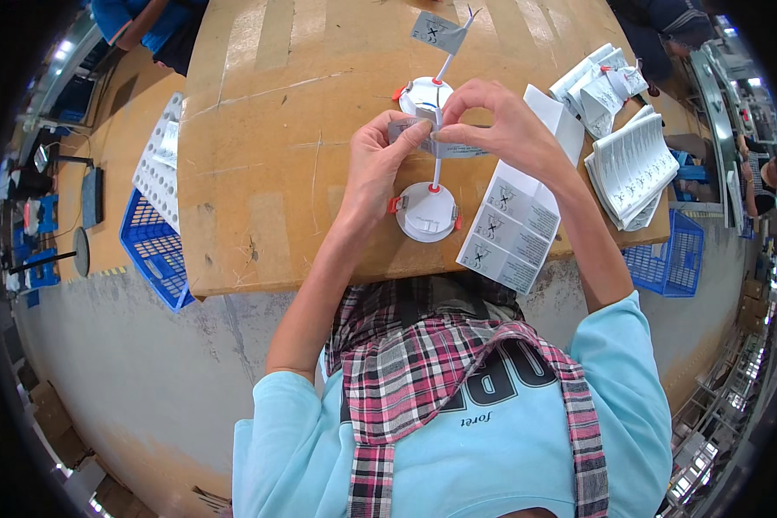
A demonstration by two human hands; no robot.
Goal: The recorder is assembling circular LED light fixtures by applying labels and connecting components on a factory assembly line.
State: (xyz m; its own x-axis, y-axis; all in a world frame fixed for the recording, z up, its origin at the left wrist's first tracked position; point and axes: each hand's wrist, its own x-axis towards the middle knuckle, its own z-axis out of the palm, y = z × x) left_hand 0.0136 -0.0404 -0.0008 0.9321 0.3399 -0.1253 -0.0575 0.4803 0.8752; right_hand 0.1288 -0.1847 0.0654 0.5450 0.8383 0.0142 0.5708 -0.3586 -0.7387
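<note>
Between my hands is a silver-grey printed label (464, 151), set around the white cable (438, 173) of a round white downlight (426, 213). My left hand (382, 154) pinches the label's left part between thumb and fingers. With thumb and index finger, my right hand (508, 131) grips the label where it meets the cable. The downlight lies on the table nearest me, with red-tipped clips at its sides. Just beyond my hands lies a second white downlight (420, 92). A similar label (438, 33) stands out like a flag from its cable, near the bare wire ends.
A sheet of labels (511, 226) on white backing overhangs the table's (272, 173) front edge. Stacked folded leaflets (632, 164) and crumpled papers (603, 91) sit at the right. Blue crates (153, 259) flank the table. Another person's arm (140, 24) shows at the far left.
</note>
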